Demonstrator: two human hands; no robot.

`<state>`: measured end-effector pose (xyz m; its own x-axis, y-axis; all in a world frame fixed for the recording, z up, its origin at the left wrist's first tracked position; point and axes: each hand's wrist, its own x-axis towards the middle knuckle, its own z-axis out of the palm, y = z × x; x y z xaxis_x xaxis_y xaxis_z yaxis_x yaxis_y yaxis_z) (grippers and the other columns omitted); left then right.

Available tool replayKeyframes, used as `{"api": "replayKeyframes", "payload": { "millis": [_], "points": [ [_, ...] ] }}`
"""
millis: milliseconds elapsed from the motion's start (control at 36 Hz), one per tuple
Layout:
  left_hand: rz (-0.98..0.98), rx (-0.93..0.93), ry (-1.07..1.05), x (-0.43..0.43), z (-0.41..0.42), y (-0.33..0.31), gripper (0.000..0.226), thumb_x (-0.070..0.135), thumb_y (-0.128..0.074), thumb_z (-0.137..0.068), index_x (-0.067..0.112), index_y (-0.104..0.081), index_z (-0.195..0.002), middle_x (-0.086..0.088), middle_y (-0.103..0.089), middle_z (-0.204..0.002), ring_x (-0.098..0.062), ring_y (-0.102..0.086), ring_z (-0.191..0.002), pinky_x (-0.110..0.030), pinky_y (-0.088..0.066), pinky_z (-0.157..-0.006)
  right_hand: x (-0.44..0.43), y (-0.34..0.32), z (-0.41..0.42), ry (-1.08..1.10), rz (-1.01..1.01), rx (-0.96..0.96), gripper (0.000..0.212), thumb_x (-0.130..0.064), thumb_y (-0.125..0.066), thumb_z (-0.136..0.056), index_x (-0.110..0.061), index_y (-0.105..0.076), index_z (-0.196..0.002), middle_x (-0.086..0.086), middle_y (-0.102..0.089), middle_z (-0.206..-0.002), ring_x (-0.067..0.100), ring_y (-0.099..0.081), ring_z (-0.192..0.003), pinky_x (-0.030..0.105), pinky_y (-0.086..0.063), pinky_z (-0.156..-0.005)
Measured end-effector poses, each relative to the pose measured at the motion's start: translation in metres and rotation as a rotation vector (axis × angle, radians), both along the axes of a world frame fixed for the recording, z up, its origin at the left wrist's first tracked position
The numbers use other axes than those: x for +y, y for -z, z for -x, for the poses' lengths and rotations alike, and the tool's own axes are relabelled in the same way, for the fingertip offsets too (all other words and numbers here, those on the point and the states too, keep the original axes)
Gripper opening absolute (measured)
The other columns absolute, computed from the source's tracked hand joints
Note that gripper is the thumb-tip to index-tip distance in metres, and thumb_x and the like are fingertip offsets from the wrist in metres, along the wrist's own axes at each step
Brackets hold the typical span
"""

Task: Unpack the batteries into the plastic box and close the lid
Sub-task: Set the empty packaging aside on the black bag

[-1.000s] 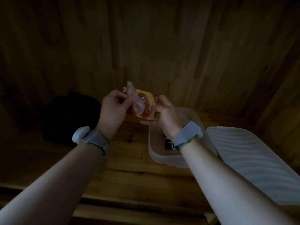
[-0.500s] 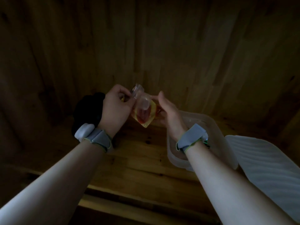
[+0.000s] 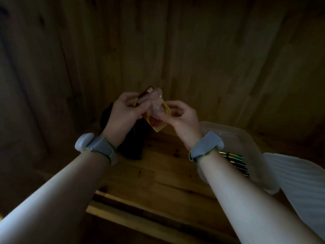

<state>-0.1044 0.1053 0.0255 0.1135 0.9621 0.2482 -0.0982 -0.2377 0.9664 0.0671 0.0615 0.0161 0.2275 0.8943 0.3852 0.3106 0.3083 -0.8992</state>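
Looking at the middle of the frame, I see the left hand (image 3: pixel 123 111) with fingers curled around one battery (image 3: pixel 145 93), whose end points up. The right hand (image 3: pixel 181 118) pinches the yellow battery pack (image 3: pixel 157 124) between thumb and fingers. At the lower right, the plastic box (image 3: pixel 255 143) holds several loose batteries (image 3: pixel 235 162). Its lid (image 3: pixel 299 182) lies just beside it.
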Motion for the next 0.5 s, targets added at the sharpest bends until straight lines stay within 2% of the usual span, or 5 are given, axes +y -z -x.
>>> {"api": "replayKeyframes", "payload": {
  "millis": [83, 139, 194, 333, 500],
  "points": [
    [-0.003, 0.026, 0.024, 0.000, 0.008, 0.004, 0.051, 0.031, -0.080, -0.084, 0.019, -0.059, -0.128, 0.007, -0.062, -0.124, -0.006, -0.069, -0.099, -0.036, -0.059, -0.090, 0.004, -0.002, 0.009, 0.009, -0.017, 0.030, 0.033, -0.030, -0.085, -0.076, -0.028, -0.073, -0.107, -0.005, -0.075, -0.098, 0.010, -0.069, -0.095, 0.042, -0.058, -0.090],
    [-0.002, -0.013, 0.016, 0.002, 0.013, 0.003, 0.040, 0.028, -0.080, -0.084, 0.021, -0.063, -0.120, 0.001, -0.066, -0.120, -0.012, -0.071, -0.098, -0.036, -0.059, -0.085, 0.006, -0.002, 0.013, -0.002, -0.022, 0.041, 0.032, -0.030, -0.084, -0.078, -0.027, -0.074, -0.109, -0.004, -0.075, -0.101, 0.010, -0.069, -0.098, 0.043, -0.058, -0.092],
    [0.016, -0.061, 0.009, 0.006, 0.020, 0.002, 0.033, 0.024, -0.081, -0.082, 0.019, -0.065, -0.111, -0.003, -0.071, -0.112, -0.021, -0.072, -0.095, -0.036, -0.057, -0.078, 0.007, -0.002, 0.019, -0.018, -0.023, 0.016, 0.033, -0.029, -0.081, -0.082, -0.025, -0.073, -0.113, -0.007, -0.074, -0.105, 0.004, -0.067, -0.100, 0.040, -0.057, -0.093],
    [-0.085, -0.027, -0.071, 0.016, 0.030, -0.002, 0.025, 0.019, -0.082, -0.081, 0.013, -0.066, -0.100, -0.004, -0.070, -0.089, -0.017, -0.063, -0.071, -0.033, -0.051, -0.064, 0.010, -0.006, 0.033, 0.002, -0.061, -0.035, 0.038, -0.034, -0.079, -0.085, -0.025, -0.068, -0.121, -0.015, -0.070, -0.106, -0.005, -0.064, -0.096, 0.029, -0.058, -0.086],
    [-0.241, -0.038, -0.275, 0.032, 0.040, -0.010, 0.017, 0.016, -0.080, -0.080, 0.012, -0.068, -0.092, -0.002, -0.069, -0.082, -0.014, -0.065, -0.074, -0.036, -0.056, -0.070, 0.018, -0.010, 0.046, 0.025, -0.088, -0.056, 0.043, -0.032, -0.079, -0.084, -0.027, -0.062, -0.124, -0.012, -0.065, -0.116, 0.002, -0.068, -0.091, 0.037, -0.061, -0.083]
  ]
}}
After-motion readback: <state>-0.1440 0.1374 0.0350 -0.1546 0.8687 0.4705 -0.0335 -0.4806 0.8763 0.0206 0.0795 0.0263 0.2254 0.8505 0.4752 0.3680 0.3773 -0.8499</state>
